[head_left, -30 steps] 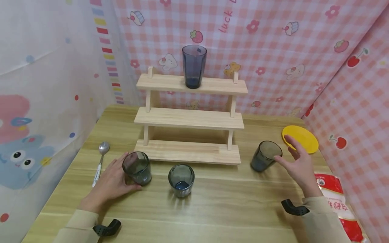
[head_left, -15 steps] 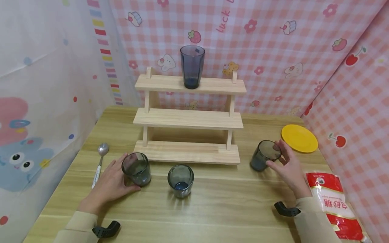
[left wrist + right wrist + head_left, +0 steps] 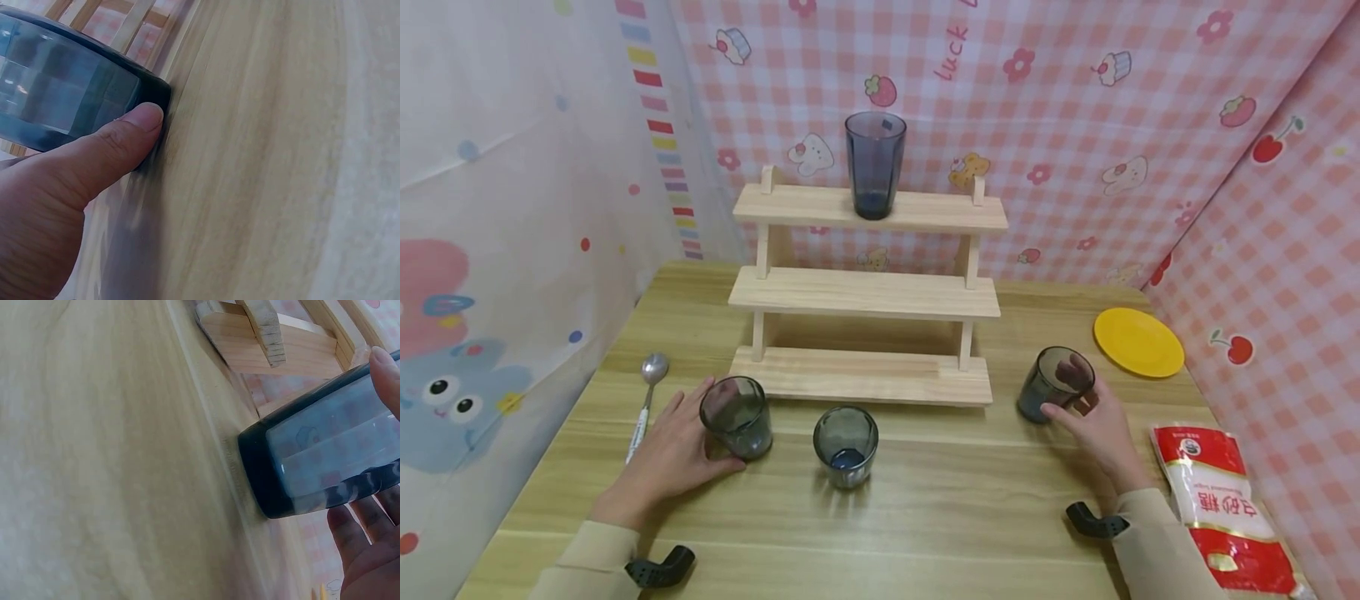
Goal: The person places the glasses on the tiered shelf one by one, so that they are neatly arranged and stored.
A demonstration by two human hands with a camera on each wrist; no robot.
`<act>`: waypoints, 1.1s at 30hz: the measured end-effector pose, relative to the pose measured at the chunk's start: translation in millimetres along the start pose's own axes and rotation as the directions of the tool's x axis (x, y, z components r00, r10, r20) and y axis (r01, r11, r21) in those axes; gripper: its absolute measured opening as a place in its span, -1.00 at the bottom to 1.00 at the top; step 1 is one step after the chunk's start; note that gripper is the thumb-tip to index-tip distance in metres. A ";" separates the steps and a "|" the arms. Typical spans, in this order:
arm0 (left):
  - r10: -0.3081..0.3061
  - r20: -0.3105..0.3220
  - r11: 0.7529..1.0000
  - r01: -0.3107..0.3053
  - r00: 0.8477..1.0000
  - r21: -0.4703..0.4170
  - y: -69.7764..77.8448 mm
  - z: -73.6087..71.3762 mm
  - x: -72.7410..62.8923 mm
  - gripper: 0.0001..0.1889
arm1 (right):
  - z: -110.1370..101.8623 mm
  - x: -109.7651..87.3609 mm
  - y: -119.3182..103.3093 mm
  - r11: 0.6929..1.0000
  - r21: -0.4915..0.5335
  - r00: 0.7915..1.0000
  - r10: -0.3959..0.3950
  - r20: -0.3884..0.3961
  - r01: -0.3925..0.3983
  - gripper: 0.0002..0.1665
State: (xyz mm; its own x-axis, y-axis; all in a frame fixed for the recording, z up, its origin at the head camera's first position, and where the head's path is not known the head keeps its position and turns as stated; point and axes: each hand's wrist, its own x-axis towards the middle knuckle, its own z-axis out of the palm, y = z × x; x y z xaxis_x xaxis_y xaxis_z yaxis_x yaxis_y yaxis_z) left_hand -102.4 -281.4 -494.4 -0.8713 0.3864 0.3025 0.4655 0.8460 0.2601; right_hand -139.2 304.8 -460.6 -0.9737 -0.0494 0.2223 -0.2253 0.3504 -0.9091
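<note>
My left hand (image 3: 666, 454) grips a short smoky-grey drinking glass (image 3: 747, 429) on the table, left of centre. Its thumb presses low on the wall of that glass (image 3: 75, 87) in the left wrist view; the fingers are mostly hidden behind. Over on the right, my right hand (image 3: 1103, 437) holds a similar grey glass (image 3: 1041, 387), thumb on the near side and fingers round the far side. The right wrist view shows this glass (image 3: 331, 456) between thumb and fingers, its base at the tabletop. Between the hands stands another grey glass (image 3: 847, 467), untouched.
A three-tier wooden stand (image 3: 865, 292) rises behind the glasses, with a tall bluish glass (image 3: 876, 171) on its top tier. At left lies a spoon (image 3: 653, 375). To the right are a yellow plate (image 3: 1138, 342) and a red-and-white sugar bag (image 3: 1221, 500). Patterned cloth walls enclose the table.
My right hand has moved left to the right-hand glass and taken hold of it, from having its fingers spread beside it. The left hand keeps its grip in place.
</note>
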 end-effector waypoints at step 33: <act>0.010 -0.014 1.000 -0.009 1.000 0.015 -2.2 2.9 -1.0 0.21 | 1.8 0.7 32.7 0.994 0.111 1.000 0.018 0.002 -0.018 -0.01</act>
State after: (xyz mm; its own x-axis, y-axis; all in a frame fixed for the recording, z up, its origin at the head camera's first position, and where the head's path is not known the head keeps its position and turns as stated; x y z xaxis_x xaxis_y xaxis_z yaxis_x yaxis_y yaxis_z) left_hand -102.9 -282.5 -498.0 -0.8646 0.3892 0.3179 0.4712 0.8478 0.2435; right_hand -147.3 314.5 -490.7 -0.9777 -0.0444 0.2051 -0.2097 0.2451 -0.9466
